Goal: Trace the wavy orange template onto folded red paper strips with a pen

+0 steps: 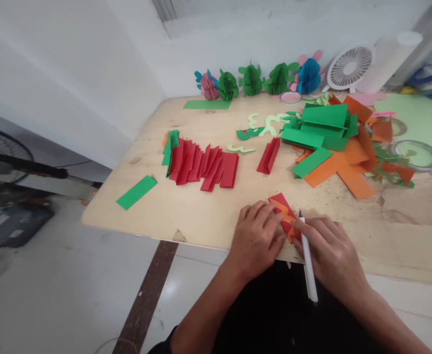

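Note:
A piece of red paper (282, 198) lies near the table's front edge, with a wavy-edged orange paper cutout (286, 212) on top of it. Bent fingers of my left hand (255, 241) hold both papers down from the left. My right hand (328, 250) is closed around a white pen (309, 265), whose tip points away from me above the tabletop. Its fingertips also touch the right side of the papers. Part of the cutout is hidden under my fingers.
Folded red papers (188, 162) stand in a row at left, near a green strip (137, 191). A red folded piece (268, 156) lies further back. Green papers (324, 120) and orange papers (356, 169) pile up at right. Paper figures (252, 80) and a white fan (350, 68) line the wall.

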The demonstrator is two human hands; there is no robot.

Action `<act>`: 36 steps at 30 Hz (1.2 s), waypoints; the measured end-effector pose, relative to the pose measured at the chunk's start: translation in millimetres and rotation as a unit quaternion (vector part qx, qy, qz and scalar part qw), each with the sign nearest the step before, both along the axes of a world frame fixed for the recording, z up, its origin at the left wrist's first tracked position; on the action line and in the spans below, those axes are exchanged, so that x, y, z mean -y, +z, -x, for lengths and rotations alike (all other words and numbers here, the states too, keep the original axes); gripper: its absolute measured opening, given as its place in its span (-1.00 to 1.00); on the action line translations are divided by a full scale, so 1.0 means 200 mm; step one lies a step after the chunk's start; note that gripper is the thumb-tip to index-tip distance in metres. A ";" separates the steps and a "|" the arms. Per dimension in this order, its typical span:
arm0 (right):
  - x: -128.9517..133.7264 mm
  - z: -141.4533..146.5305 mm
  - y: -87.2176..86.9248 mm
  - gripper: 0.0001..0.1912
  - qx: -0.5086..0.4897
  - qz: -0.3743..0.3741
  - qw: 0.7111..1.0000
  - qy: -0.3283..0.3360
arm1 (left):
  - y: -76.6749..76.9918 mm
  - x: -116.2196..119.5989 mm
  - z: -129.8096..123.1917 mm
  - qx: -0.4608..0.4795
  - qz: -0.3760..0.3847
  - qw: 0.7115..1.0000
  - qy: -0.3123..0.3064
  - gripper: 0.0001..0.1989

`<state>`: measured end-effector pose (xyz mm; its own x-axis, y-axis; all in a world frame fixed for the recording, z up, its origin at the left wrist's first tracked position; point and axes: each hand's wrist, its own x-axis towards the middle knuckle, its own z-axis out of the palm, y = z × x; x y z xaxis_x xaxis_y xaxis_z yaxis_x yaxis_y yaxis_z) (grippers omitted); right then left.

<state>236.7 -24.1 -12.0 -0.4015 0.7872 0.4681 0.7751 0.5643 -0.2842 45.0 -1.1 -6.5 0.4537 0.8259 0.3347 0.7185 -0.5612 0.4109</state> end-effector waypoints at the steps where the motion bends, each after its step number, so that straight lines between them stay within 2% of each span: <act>1: 0.00 0.00 0.00 -0.73 -0.001 0.001 1.000 -0.001 | 0.00 0.00 0.00 -0.001 -0.002 1.000 0.001 -0.71; 16: 0.00 0.00 0.00 -0.71 -0.001 0.006 1.000 -0.008 | -0.03 0.00 -0.02 0.016 -0.055 0.998 0.026 -0.84; 26: 0.00 0.00 0.01 -0.74 0.010 0.005 1.000 -0.010 | -0.02 -0.01 -0.04 0.065 -0.012 0.996 0.052 -0.88; 36: 0.00 0.01 0.02 -0.74 0.011 0.002 1.000 -0.009 | -0.01 -0.02 -0.05 0.062 0.018 0.996 0.064 -0.88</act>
